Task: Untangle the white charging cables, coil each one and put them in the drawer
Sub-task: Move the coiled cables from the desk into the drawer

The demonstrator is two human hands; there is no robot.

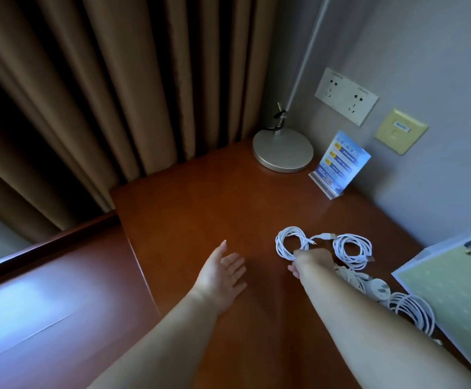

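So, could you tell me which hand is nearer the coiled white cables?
Right. The right hand grips the coiled white cables; the left hand lies open, apart to their left.

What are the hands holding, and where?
The right hand seems to grip the white cable coil at its near edge; the left hand holds nothing.

3 white cable coils lie flat on my desk point(200, 214). The left coil point(287, 242) and right coil point(352, 249) sit side by side, plug ends crossing between them. My right hand point(310, 261) grips the left coil. The 3rd coil point(410, 308) lies nearer me, rightward.
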